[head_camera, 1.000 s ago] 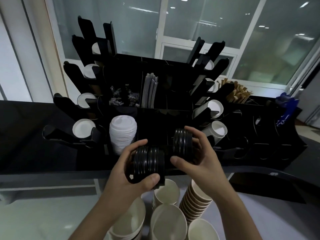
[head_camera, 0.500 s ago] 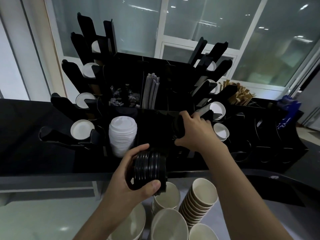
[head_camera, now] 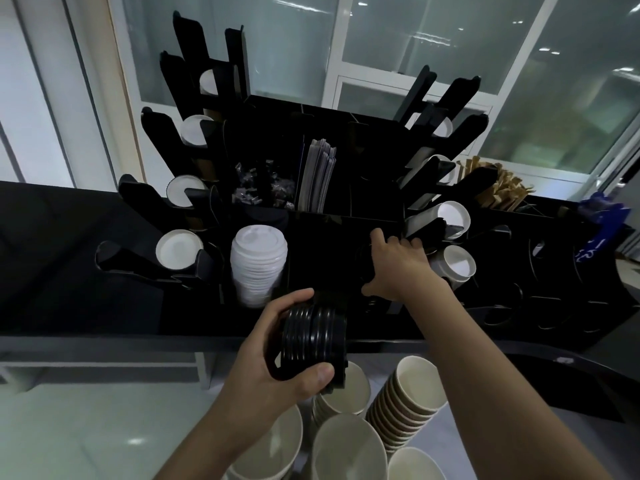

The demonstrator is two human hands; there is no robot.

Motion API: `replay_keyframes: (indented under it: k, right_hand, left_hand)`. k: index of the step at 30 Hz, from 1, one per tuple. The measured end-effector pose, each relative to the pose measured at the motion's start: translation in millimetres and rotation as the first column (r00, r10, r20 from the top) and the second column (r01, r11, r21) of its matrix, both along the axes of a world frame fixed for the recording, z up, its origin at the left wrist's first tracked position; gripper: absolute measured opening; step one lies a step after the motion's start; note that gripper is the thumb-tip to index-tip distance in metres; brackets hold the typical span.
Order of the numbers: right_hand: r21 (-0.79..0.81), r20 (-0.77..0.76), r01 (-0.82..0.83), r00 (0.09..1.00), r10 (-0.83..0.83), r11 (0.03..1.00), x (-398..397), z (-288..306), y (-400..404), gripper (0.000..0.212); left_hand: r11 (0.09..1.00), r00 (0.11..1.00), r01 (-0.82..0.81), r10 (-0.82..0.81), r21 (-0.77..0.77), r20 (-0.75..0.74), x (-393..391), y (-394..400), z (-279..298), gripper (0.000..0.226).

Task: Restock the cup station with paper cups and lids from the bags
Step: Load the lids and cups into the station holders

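My left hand [head_camera: 273, 368] grips a stack of black lids [head_camera: 313, 341] just in front of the black cup station [head_camera: 322, 258]. My right hand [head_camera: 398, 268] reaches into the station's front middle compartment, fingers curled around a second black lid stack [head_camera: 363, 263] that is mostly hidden in the dark slot. A stack of white lids [head_camera: 258, 265] stands in the compartment to the left. Paper cups [head_camera: 178, 249] lie in the slanted holders on the left side, and more cups [head_camera: 457, 266] on the right. Stacks of loose paper cups [head_camera: 408, 396] stand below my hands.
Behind the lid slots are sachets [head_camera: 263, 188], grey napkins or sleeves [head_camera: 317, 174] and wooden stirrers [head_camera: 498, 188]. A blue item [head_camera: 602, 220] sits at the station's far right. Glass partitions rise behind. A pale counter [head_camera: 86, 427] lies at the lower left.
My right hand carried its black lid stack forward from beside the left hand into the station's middle compartment. My left hand stayed put with its stack.
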State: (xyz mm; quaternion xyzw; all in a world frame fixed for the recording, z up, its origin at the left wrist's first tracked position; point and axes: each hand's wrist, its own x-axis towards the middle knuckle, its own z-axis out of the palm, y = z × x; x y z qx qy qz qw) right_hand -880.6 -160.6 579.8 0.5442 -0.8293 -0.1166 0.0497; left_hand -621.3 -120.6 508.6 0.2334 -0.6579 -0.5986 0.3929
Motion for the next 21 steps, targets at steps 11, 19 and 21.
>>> replay_keyframes:
  k: [11,19,21]
  right_hand:
    - [0.037,-0.143,-0.084,0.986,0.088,0.996,-0.8,-28.6,-1.0,0.093]
    - [-0.054,-0.075,-0.111,0.991,0.107,0.992,-0.9,-46.1,8.0,0.09]
    - [-0.052,-0.045,-0.119,0.992,0.117,0.992,-0.8,-46.8,9.9,0.09]
  left_hand:
    - [1.0,1.0,0.002,-0.002,0.031,-0.001,1.5,-1.8,-7.3,0.081]
    - [1.0,1.0,-0.004,0.004,0.029,0.023,1.1,-0.8,-10.1,0.08]
    - [1.0,1.0,-0.01,0.009,0.029,0.026,0.4,-0.5,-10.3,0.08]
